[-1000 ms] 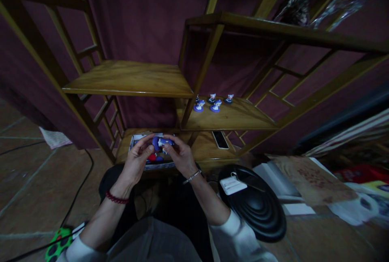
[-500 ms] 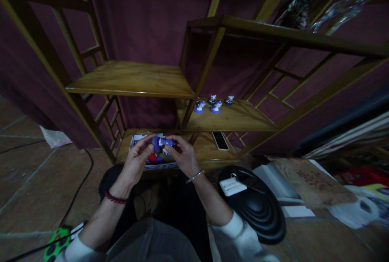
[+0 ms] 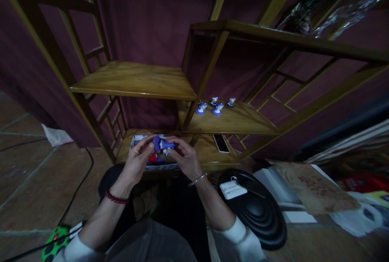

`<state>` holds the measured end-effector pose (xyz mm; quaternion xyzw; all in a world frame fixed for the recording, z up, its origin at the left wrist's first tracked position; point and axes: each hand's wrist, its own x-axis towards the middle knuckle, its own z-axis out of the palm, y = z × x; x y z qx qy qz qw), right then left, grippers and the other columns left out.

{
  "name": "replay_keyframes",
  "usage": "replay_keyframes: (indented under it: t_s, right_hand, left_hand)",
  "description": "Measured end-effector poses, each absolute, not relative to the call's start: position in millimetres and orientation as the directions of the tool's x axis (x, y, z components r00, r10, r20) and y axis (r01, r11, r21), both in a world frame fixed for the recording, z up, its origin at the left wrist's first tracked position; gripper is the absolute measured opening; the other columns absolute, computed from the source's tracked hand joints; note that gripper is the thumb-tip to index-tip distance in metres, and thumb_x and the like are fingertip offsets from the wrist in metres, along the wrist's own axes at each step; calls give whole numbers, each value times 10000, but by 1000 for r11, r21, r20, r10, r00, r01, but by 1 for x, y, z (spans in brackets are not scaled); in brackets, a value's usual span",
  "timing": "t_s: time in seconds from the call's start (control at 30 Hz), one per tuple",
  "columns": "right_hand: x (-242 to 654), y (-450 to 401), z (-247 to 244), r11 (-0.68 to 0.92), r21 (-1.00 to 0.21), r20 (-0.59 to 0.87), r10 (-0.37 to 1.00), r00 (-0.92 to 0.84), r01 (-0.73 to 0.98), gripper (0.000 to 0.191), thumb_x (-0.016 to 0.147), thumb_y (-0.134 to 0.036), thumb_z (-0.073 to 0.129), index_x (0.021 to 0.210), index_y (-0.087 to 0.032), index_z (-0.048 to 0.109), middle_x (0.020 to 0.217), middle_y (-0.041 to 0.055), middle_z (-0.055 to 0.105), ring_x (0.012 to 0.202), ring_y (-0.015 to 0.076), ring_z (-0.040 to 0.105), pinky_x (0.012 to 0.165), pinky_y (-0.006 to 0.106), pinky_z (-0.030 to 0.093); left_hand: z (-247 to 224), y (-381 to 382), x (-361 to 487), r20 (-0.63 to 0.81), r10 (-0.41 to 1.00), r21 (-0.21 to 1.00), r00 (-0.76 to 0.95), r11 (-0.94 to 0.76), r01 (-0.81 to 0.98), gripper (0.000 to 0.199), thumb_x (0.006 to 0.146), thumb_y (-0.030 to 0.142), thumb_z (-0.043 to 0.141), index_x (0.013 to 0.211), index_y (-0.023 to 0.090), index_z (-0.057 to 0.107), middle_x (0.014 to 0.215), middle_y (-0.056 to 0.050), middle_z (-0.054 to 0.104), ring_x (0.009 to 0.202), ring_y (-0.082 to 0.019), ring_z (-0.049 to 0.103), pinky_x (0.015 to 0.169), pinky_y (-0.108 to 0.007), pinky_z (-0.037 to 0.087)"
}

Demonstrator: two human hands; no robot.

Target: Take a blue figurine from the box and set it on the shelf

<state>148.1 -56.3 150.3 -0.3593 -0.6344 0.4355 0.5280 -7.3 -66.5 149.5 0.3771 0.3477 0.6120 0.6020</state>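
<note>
Between my two hands is a small purple figurine [image 3: 165,144] lying sideways, its round purple base toward the left. My left hand [image 3: 140,154] pinches the base with thumb and fingers. At the other end, the fingers of my right hand [image 3: 186,157] close around the figurine's head. Just below sits an open box [image 3: 161,167] on the lowest shelf, with red, blue and other coloured pieces in it; my hands hide part of it. Several similar figurines stand on the middle shelf [image 3: 237,122], among them a purple-based one [image 3: 217,109] and a dark-based one [image 3: 231,102].
A phone [image 3: 221,143] lies on the lowest shelf, right of the box. Wooden posts and an upper left shelf [image 3: 133,77] surround my hands. A black round ridged object [image 3: 258,213] bears a white case [image 3: 233,189]. Cables and a green power strip [image 3: 54,243] lie at left.
The figurine has turned slightly in my fingers, and both hands keep hold of it. The camera view has shifted a little.
</note>
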Motion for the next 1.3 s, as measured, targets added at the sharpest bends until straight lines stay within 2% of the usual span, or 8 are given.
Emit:
replay_keyframes:
  t_s: [0.63, 0.83, 1.3]
  right_hand:
    - [146, -58, 153, 326, -943, 314, 938, -145, 65, 240, 743, -313, 603, 963, -215, 601, 1022, 41, 619, 944, 175, 573, 851, 318, 455]
    - [145, -56, 151, 309, -949, 300, 946, -126, 60, 261, 735, -340, 607, 963, -215, 601, 1011, 35, 632, 904, 176, 590, 819, 317, 476]
    - [140, -57, 148, 292, -955, 285, 952, -114, 55, 267, 734, -333, 609, 973, -212, 601, 1003, 33, 639, 910, 176, 593, 836, 313, 472]
  left_hand:
    - [150, -67, -7, 32, 999, 902, 2, -28, -431, 337, 681, 318, 662, 993, 193, 647, 1041, -53, 606, 889, -162, 541, 765, -264, 435]
    - [153, -66, -6, 15, 1000, 900, -1, -14, -436, 365, 662, 336, 676, 991, 177, 650, 994, -65, 621, 814, -155, 554, 751, -275, 437]
    - [150, -65, -9, 16, 1000, 905, -18, -22, -426, 326, 659, 330, 680, 951, 185, 668, 979, -56, 629, 829, -154, 557, 738, -268, 446]
